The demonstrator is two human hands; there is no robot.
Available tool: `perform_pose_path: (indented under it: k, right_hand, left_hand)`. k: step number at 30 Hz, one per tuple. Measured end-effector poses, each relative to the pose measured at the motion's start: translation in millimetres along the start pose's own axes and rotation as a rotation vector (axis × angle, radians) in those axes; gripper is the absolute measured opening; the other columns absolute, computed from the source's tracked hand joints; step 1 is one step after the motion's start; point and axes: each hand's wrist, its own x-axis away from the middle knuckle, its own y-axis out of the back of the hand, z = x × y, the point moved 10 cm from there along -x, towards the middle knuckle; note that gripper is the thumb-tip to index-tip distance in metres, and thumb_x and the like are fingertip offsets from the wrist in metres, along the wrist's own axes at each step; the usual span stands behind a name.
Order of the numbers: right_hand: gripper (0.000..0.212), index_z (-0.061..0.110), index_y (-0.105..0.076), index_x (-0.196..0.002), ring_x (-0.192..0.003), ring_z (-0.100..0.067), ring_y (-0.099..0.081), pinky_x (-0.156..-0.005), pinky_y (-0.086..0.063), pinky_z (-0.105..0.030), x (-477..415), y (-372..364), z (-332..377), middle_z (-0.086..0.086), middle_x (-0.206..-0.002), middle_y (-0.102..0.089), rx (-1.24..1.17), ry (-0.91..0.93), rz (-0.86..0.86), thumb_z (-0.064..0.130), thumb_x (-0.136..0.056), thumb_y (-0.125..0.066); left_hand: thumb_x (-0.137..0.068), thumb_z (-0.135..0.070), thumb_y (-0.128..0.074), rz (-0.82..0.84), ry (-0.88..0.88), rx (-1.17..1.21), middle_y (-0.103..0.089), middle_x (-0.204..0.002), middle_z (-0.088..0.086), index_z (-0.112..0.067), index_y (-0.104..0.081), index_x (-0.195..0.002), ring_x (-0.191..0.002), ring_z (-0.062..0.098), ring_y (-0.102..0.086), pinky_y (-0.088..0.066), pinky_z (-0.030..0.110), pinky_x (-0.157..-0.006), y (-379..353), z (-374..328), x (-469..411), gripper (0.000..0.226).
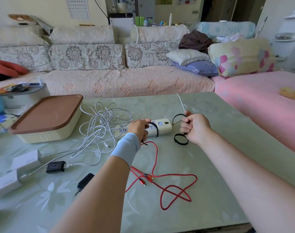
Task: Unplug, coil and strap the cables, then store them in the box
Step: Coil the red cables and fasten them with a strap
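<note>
Facing a sofa (109, 81) beyond the green table (210, 165), I saw the left hand (139, 127) pinching a black strap (155, 129), the right hand (194, 126) gripping more straps (181, 140).

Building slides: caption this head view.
Left hand and right hand grip black straps by the power strip; cables lie uncoiled.

Single head-worn wide-angle view, forward and down over the table (160, 105)
</note>
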Motion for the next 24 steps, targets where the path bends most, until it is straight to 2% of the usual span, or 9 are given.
perform_pose_path:
  k: [3, 7, 10, 13, 15, 18, 20, 22, 24]
  right_hand:
    - [0.038, 0.018, -0.055, -0.083, -0.034, -0.010, -0.023, -0.037, -0.015, -0.016, 1.2, -1.1, -1.3, 0.001, -0.058, -0.040, 0.075, -0.030, 0.069, -0.005, -0.083, -0.024]
    - [0.034, 0.017, -0.058, -0.088, -0.037, -0.010, -0.026, -0.038, -0.015, -0.017, 0.2, -6.5, -0.1, 0.001, -0.064, -0.045, 0.234, 0.011, 0.071, -0.002, -0.088, -0.031]
    - [0.031, 0.017, -0.061, -0.093, -0.042, -0.011, -0.031, -0.040, -0.019, -0.019, -3.6, 9.5, 12.5, 0.000, -0.069, -0.051, 0.426, 0.129, -0.007, -0.003, -0.090, -0.037]
    - [0.027, 0.017, -0.063, -0.095, -0.046, -0.012, -0.034, -0.041, -0.022, -0.021, -3.6, 11.6, 18.5, -0.001, -0.072, -0.057, 0.477, 0.189, -0.003, -0.002, -0.091, -0.044]
    - [0.024, 0.017, -0.065, -0.095, -0.048, -0.013, -0.036, -0.043, -0.025, -0.022, -1.4, 11.7, 23.5, -0.002, -0.074, -0.062, 0.517, 0.245, -0.005, -0.001, -0.093, -0.048]
    - [0.023, 0.017, -0.066, -0.094, -0.052, -0.012, -0.040, -0.044, -0.033, -0.022, 7.9, 5.4, 36.6, -0.003, -0.081, -0.066, 0.586, 0.387, -0.015, 0.000, -0.094, -0.050]
    - [0.024, 0.017, -0.067, -0.096, -0.056, -0.010, -0.045, -0.049, -0.039, -0.017, 17.1, -2.0, 45.2, -0.002, -0.086, -0.067, 0.673, 0.485, -0.002, -0.002, -0.093, -0.054]
    - [0.024, 0.015, -0.068, -0.101, -0.059, -0.009, -0.050, -0.054, -0.044, -0.014, 23.9, -10.2, 45.1, -0.002, -0.088, -0.069, 0.736, 0.523, 0.062, -0.004, -0.091, -0.059]
    - [0.027, 0.013, -0.069, -0.106, -0.060, -0.009, -0.055, -0.060, -0.048, -0.013, 29.0, -19.6, 37.3, -0.007, -0.090, -0.072, 0.789, 0.515, 0.155, -0.006, -0.088, -0.062]
  left_hand:
    - [-0.095, -0.007, -0.048, 0.075, -0.030, -0.014, -0.056, -0.077, 0.001, -0.016, -0.064, -0.088, -0.049, 0.014, -0.039, -0.028, 0.017, -0.039, -11.1, 3.2, -0.4, 0.020]
    - [-0.099, -0.003, -0.042, 0.242, -0.089, -0.090, -0.063, -0.083, 0.001, -0.012, -0.064, -0.105, -0.065, 0.015, -0.057, -0.039, 0.021, -0.055, -36.1, 3.8, 9.1, 0.024]
    - [-0.100, -0.008, -0.043, 0.290, -0.091, -0.177, -0.068, -0.089, 0.000, -0.016, -0.065, -0.103, -0.073, 0.016, -0.061, -0.046, 0.025, -0.070, -52.0, 11.6, 11.9, 0.023]
    - [-0.098, -0.009, -0.049, 0.288, -0.096, -0.215, -0.071, -0.099, 0.003, -0.015, -0.064, -0.112, -0.084, 0.017, -0.066, -0.052, 0.031, -0.085, -59.1, 16.8, 11.9, 0.022]
    - [-0.095, -0.008, -0.054, 0.312, -0.070, -0.194, -0.070, -0.102, 0.007, -0.012, -0.060, -0.118, -0.089, 0.020, -0.064, -0.051, 0.034, -0.094, -70.1, 24.9, 11.8, 0.023]
    - [-0.094, -0.013, -0.057, 0.293, -0.164, -0.402, -0.069, -0.113, 0.002, -0.022, -0.062, -0.116, -0.091, 0.015, -0.057, -0.047, 0.036, -0.103, -77.1, 20.2, 4.4, 0.025]
    - [-0.094, -0.005, -0.052, 0.279, -0.236, -0.410, -0.069, -0.114, 0.002, -0.022, -0.063, -0.110, -0.091, 0.015, -0.059, -0.048, 0.035, -0.099, -75.1, 7.1, -1.1, 0.026]
    - [-0.095, 0.005, -0.043, 0.294, -0.232, -0.312, -0.068, -0.103, 0.006, -0.014, -0.060, -0.109, -0.082, 0.017, -0.064, -0.053, 0.027, -0.080, -69.7, -2.8, -0.6, 0.029]
    - [-0.094, 0.007, -0.039, 0.265, -0.263, -0.369, -0.068, -0.098, 0.007, -0.011, -0.059, -0.108, -0.077, 0.017, -0.064, -0.052, 0.024, -0.070, -57.0, -10.9, 2.6, 0.031]
